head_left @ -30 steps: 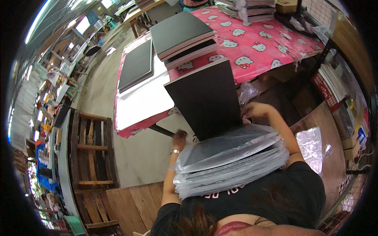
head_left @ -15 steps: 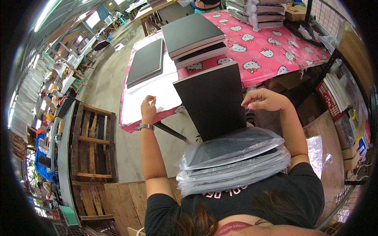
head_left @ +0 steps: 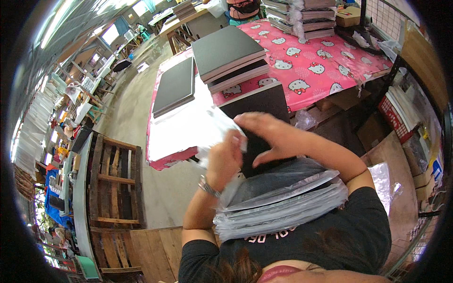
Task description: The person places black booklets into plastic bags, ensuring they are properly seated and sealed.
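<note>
Both hands (head_left: 245, 146) grip a clear plastic bag (head_left: 217, 123) over a black board (head_left: 259, 106). Tugged hard, the thin film could tear, or the bagged stack (head_left: 283, 203) beneath slide off.

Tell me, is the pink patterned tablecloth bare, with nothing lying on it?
No, the pink tablecloth carries a stack of dark flat boards, and more stacked boards sit at its far end.

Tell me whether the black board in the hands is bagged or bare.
Mostly bare: the black board stands uncovered, while both hands pull a clear bag at its lower edge.
</note>
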{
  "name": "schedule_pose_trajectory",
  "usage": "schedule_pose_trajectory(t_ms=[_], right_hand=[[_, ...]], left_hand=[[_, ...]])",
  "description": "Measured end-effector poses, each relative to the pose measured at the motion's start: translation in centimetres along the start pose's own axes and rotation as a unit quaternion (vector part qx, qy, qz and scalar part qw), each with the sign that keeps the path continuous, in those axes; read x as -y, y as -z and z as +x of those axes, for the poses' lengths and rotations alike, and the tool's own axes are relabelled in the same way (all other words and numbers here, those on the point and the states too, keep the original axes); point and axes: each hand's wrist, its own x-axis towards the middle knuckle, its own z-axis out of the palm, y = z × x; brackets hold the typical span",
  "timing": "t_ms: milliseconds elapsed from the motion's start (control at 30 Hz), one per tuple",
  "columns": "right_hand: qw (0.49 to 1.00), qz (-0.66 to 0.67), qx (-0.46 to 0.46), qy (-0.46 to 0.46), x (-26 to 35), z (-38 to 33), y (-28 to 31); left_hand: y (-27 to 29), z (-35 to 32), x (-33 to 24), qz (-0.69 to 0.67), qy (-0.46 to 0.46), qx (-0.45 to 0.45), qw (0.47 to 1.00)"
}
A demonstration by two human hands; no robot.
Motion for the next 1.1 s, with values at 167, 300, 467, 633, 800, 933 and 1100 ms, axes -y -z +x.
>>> schedule_pose_trajectory(t_ms=[167, 300, 467, 633, 800, 933, 1100], right_hand=[[0.988, 0.085, -0.047, -0.116, 1.2, -1.0, -0.9], [0.956, 0.123, -0.093, -0.249, 1.2, -0.5, 1.1], [0.917, 0.148, -0.130, -0.347, -2.7, -1.2, 4.5], [0.895, 0.203, -0.157, -0.365, -4.6, -2.9, 3.2], [0.807, 0.306, -0.174, -0.475, -5.6, -4.9, 4.1], [0.818, 0.282, -0.168, -0.473, -4.3, -4.3, 3.9], [0.803, 0.314, -0.181, -0.473, -4.3, -4.6, 4.1]], left_hand=[[1.9, -1.2, -4.8, -0.026, -0.047, -0.031, 0.998], [0.4, -2.2, -2.7, -0.019, 0.069, 0.098, 0.993], [3.7, -0.6, 3.7, -0.498, 0.297, 0.049, 0.813], [2.0, -0.8, 5.7, -0.685, 0.288, -0.032, 0.668], [2.7, 0.4, 5.1, -0.399, 0.131, 0.084, 0.904], [1.8, -0.2, 5.4, -0.460, 0.176, 0.226, 0.841], [-1.6, -1.6, 7.8, -0.588, 0.417, 0.104, 0.685]])
